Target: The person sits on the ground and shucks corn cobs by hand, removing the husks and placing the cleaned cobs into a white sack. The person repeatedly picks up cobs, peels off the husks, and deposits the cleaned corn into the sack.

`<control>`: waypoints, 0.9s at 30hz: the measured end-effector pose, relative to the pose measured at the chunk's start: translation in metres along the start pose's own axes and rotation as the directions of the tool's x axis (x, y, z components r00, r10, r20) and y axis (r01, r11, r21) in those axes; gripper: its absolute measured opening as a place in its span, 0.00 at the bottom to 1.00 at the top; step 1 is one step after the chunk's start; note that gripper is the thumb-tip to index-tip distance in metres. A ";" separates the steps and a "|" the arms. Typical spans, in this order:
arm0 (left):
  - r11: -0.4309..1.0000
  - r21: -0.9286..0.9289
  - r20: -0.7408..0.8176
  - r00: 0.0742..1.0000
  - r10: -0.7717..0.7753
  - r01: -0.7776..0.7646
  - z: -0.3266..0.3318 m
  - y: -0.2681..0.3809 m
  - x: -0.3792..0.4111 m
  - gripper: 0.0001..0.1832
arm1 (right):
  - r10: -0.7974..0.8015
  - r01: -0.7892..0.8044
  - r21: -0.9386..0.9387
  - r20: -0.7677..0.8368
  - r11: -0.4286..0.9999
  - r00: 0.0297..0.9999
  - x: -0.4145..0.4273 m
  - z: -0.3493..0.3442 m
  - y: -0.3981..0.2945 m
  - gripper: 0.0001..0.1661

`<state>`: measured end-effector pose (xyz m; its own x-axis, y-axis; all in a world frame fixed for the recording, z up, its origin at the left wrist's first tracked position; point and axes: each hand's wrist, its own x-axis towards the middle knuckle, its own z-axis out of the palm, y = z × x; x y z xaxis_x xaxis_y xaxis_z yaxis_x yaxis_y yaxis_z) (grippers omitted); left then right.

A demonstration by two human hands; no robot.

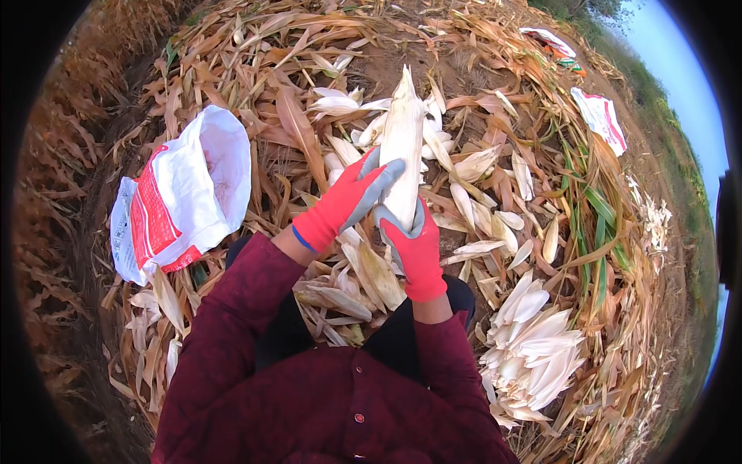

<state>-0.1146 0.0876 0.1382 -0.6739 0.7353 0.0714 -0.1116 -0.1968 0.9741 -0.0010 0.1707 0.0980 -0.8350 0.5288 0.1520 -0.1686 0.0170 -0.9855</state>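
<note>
A corn ear in its pale husk (404,136) is held upright in front of me, its pointed tip away from me. My left hand (362,188), in a red and grey work glove, grips the ear's left side around the middle. Lower down, my right hand (413,243), gloved the same way, is closed around the ear's base. Loose pale husks (359,290) lie on the ground between my legs, and more husks (493,214) are strewn to the right of the hands. Whether they hold cobs I cannot tell.
To the left a white and red woven sack (179,191) lies with its mouth gaping. A heap of pale husks (530,354) sits at the lower right. Dry corn stalks and leaves (295,122) cover much of the soil. Another sack (600,119) lies at the far right.
</note>
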 end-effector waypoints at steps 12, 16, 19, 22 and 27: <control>0.858 -0.511 0.136 0.991 0.017 0.055 0.002 0.010 -0.001 0.30 | 0.303 -0.336 0.343 0.149 0.877 0.941 -0.039 0.000 0.014 0.28; 0.944 -0.329 0.048 0.999 0.018 -0.001 0.005 0.011 -0.001 0.28 | 0.333 -0.356 0.356 0.126 0.864 0.935 -0.051 0.008 0.011 0.21; 0.962 -0.269 -0.022 0.999 0.029 -0.034 0.003 0.014 0.000 0.24 | 0.203 -0.197 0.136 -0.029 0.971 0.979 -0.050 0.009 0.029 0.29; 0.970 -0.239 -0.067 0.997 0.041 -0.056 -0.001 0.020 0.000 0.23 | 0.058 -0.080 -0.182 -0.124 0.980 0.991 -0.050 0.004 0.024 0.37; 0.980 0.192 -0.085 0.994 0.074 -0.057 -0.024 0.021 0.007 0.24 | -0.181 0.086 -0.470 -0.161 0.878 0.970 -0.044 -0.015 0.014 0.42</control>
<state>-0.1396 0.0732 0.1545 -0.7402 0.6607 0.1250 0.0694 -0.1099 0.9915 0.0414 0.1608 0.0762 -0.6953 0.6468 0.3135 0.0268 0.4592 -0.8879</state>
